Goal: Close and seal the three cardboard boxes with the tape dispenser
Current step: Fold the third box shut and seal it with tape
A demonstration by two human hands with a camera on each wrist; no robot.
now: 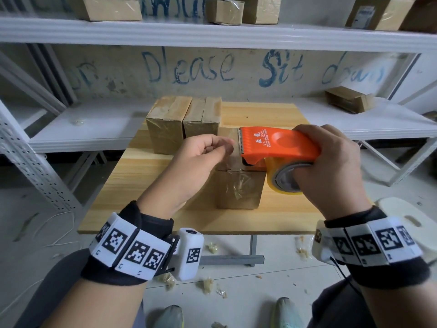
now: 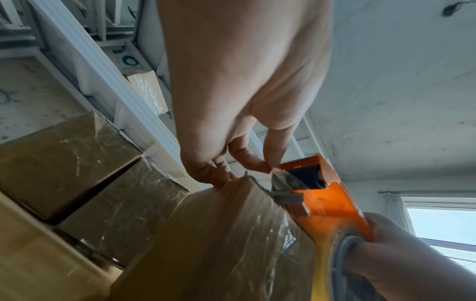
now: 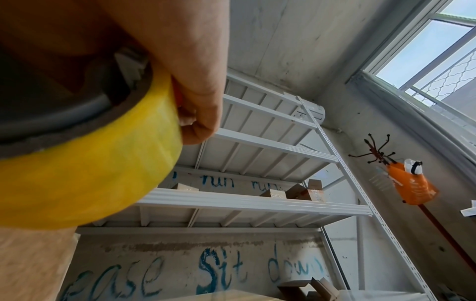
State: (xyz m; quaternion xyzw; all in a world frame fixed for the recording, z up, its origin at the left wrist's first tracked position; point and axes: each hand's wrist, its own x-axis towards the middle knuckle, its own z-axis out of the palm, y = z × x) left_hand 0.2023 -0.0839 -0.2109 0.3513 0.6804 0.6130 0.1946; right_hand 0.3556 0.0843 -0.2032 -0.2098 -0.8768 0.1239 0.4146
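Note:
My right hand [image 1: 331,162] grips the orange tape dispenser [image 1: 279,145] with its yellowish tape roll [image 1: 286,178], held just above the near cardboard box [image 1: 238,190] on the wooden table [image 1: 146,200]. My left hand [image 1: 208,150] pinches the free tape end [image 2: 279,177] between thumb and forefinger right at the dispenser's toothed blade. In the left wrist view the pinching fingertips [image 2: 260,166] sit above the near box [image 2: 219,234]. Two more boxes [image 1: 165,129] [image 1: 203,119], glossy with tape, stand side by side at the table's far left. The right wrist view shows the tape roll [image 3: 103,167] in my right hand [image 3: 195,101].
White metal shelving [image 1: 212,34] runs behind the table and holds other cardboard boxes [image 1: 350,99]. A pale stool [image 1: 406,218] stands at the right of the table. Crumpled tape scraps [image 1: 208,284] litter the floor near my shoes.

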